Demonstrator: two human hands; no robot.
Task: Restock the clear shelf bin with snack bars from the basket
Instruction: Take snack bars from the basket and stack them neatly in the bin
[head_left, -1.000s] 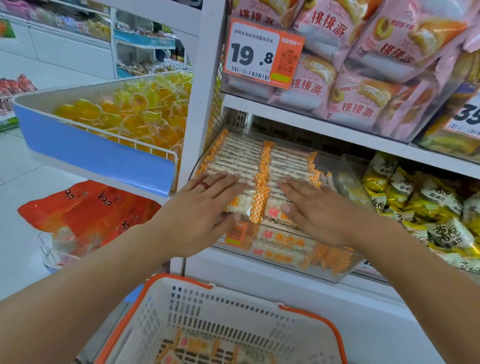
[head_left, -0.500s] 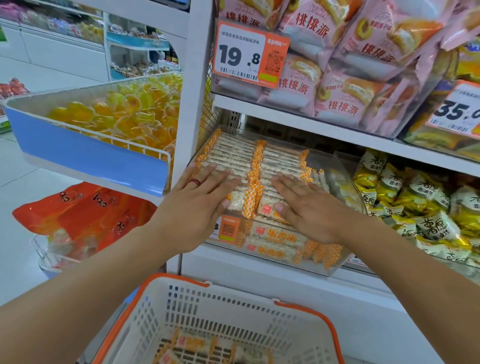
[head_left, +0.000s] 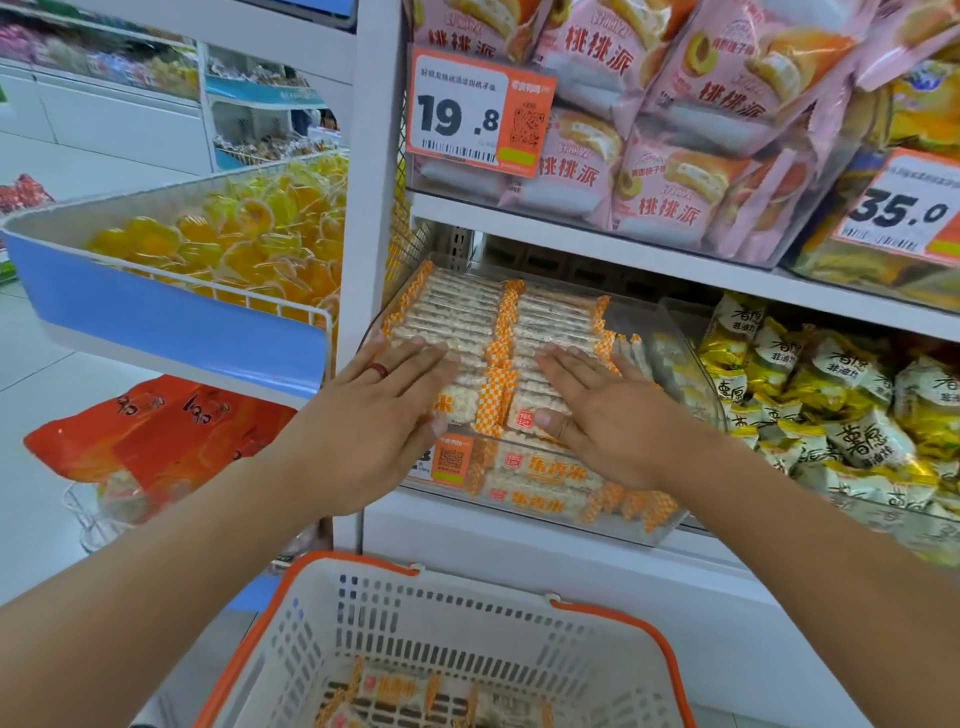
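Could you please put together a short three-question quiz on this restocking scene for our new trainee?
1. True or false: both hands lie flat, palms down, on the snack bars in the clear shelf bin.
2. Which hand wears a red ring? A) left hand B) right hand C) neither
3. Fill in: the orange price tag above the bin reads ____.

Key
1. True: neither hand grips a bar.
2. A.
3. 19.8. Note that a few bars remain in the basket below.
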